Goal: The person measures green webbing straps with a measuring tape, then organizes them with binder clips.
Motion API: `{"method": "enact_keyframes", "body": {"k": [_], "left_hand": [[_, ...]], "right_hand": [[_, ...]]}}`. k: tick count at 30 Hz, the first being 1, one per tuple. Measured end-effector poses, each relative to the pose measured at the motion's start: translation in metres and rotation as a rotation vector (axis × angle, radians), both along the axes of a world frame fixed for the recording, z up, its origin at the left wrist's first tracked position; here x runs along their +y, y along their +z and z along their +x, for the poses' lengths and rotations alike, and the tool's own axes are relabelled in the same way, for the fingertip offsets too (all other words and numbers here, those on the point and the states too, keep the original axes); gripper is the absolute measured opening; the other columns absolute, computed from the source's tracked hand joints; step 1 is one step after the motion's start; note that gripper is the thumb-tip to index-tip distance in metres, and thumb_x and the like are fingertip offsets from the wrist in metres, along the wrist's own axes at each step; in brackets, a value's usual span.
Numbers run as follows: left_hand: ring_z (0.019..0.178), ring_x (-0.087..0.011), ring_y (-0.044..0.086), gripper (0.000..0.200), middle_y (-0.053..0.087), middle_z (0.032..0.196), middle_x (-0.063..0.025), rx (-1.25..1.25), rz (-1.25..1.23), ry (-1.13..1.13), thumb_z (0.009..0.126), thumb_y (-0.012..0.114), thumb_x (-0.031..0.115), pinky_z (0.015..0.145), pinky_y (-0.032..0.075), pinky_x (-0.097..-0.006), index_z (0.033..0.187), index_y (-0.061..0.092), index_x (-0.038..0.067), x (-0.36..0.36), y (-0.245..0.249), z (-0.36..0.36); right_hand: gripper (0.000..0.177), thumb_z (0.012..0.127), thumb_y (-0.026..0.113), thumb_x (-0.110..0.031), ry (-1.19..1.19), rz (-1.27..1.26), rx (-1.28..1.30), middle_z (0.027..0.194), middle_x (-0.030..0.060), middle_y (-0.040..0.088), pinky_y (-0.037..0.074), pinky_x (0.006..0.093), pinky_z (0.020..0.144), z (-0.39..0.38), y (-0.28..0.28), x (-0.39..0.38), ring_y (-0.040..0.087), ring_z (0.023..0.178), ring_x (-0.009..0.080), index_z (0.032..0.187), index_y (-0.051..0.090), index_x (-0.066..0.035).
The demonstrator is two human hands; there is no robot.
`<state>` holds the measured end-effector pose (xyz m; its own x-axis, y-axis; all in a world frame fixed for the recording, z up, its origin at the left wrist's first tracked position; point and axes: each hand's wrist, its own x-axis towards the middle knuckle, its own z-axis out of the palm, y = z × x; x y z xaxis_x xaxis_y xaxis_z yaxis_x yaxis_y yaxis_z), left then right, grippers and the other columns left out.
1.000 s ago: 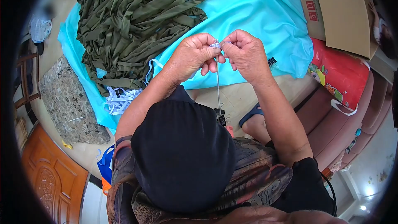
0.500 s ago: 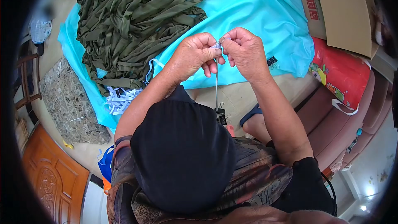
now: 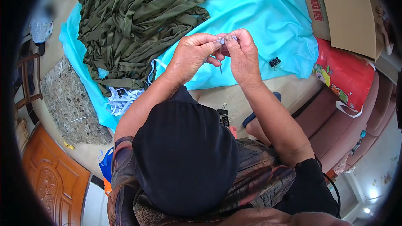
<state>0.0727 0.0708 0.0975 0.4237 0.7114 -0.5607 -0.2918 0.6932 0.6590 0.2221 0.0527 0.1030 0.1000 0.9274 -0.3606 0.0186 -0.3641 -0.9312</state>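
My left hand (image 3: pixel 191 56) and my right hand (image 3: pixel 243 56) meet above the turquoise cloth (image 3: pixel 259 16). Between their fingertips they pinch a small pale lavender strip of fabric (image 3: pixel 222 40). The thumb of each hand presses on it. A short length of a thin metal rod (image 3: pixel 220 69) pokes out below the left fingers; its upper part is hidden by the hands. To the left of them lies a heap of dark green fabric strips (image 3: pixel 134 21). White ribbons (image 3: pixel 122 100) are bunched at the heap's lower edge.
Black binder clips lie on the cloth (image 3: pixel 275 62) and on the tiled floor (image 3: pixel 224 117). At right stand a cardboard box (image 3: pixel 347 12), a red bag (image 3: pixel 351 77) and a mauve sofa (image 3: pixel 331 121). A patterned cushion (image 3: pixel 71 100) lies at left.
The hands have come closer together and the right wrist has turned inward. The rod hung long below the fingers before; now just a short piece shows.
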Motion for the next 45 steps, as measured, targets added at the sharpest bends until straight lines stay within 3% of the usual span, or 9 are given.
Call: {"method": "enact_keyframes", "body": {"k": [10, 19, 24, 27, 34, 45], "left_hand": [[0.067, -0.0156, 0.064, 0.01, 0.064, 0.081, -0.0095, 0.05, 0.006, 0.038, 0.092, 0.059, 0.011, 0.055, 0.053, -0.0273, 0.091, 0.06, 0.001, 0.001, 0.007, 0.003], [0.049, -0.004, 0.048, 0.009, 0.059, 0.066, -0.0012, 0.115, -0.026, -0.008, 0.093, 0.059, 0.013, 0.041, 0.034, -0.0177, 0.09, 0.062, 0.005, -0.001, 0.002, -0.001], [0.047, -0.0033, 0.045, 0.011, 0.059, 0.065, -0.0007, 0.125, -0.02, -0.048, 0.092, 0.06, 0.015, 0.041, 0.033, -0.0179, 0.087, 0.062, 0.005, -0.001, 0.0, -0.002], [0.047, -0.0031, 0.045, 0.012, 0.059, 0.065, -0.0001, 0.127, -0.033, -0.06, 0.092, 0.06, 0.016, 0.04, 0.033, -0.0181, 0.086, 0.062, 0.006, 0.0, 0.002, -0.002], [0.048, -0.0024, 0.045, 0.012, 0.059, 0.064, 0.0009, 0.152, -0.037, -0.044, 0.091, 0.062, 0.017, 0.04, 0.032, -0.0178, 0.085, 0.061, 0.007, 0.0, 0.009, 0.0], [0.051, -0.0013, 0.041, 0.012, 0.054, 0.064, 0.0036, 0.15, 0.051, -0.036, 0.091, 0.062, 0.017, 0.044, 0.029, -0.0172, 0.096, 0.063, 0.006, 0.0, 0.004, -0.003]], "right_hand": [[0.01, 0.092, 0.055, -0.008, -0.025, 0.013, -0.194, 0.074, 0.0057, 0.057, 0.046, 0.0288, 0.06, -0.007, -0.003, -0.003, 0.053, 0.067, 0.0111, 0.087, 0.05, -0.002], [0.011, 0.09, 0.059, -0.007, -0.003, 0.004, -0.125, 0.065, 0.0039, 0.058, 0.044, 0.0248, 0.051, -0.002, -0.003, -0.002, 0.055, 0.056, 0.0078, 0.084, 0.051, -0.003], [0.013, 0.089, 0.061, -0.006, 0.004, 0.074, -0.17, 0.064, 0.0045, 0.059, 0.044, 0.0254, 0.049, 0.0, -0.003, -0.003, 0.056, 0.054, 0.0086, 0.083, 0.051, -0.003], [0.014, 0.088, 0.062, -0.006, 0.021, 0.124, -0.324, 0.064, 0.0061, 0.059, 0.045, 0.0267, 0.049, -0.002, 0.002, -0.003, 0.056, 0.055, 0.0098, 0.082, 0.05, -0.003], [0.016, 0.087, 0.063, -0.006, 0.007, 0.158, -0.327, 0.064, 0.0068, 0.06, 0.045, 0.0275, 0.05, -0.002, -0.001, -0.002, 0.057, 0.056, 0.0109, 0.081, 0.049, -0.003], [0.015, 0.087, 0.063, -0.005, 0.05, 0.141, -0.359, 0.063, 0.0057, 0.058, 0.044, 0.0265, 0.048, -0.002, 0.005, 0.0, 0.056, 0.054, 0.0095, 0.081, 0.05, -0.003]]}}
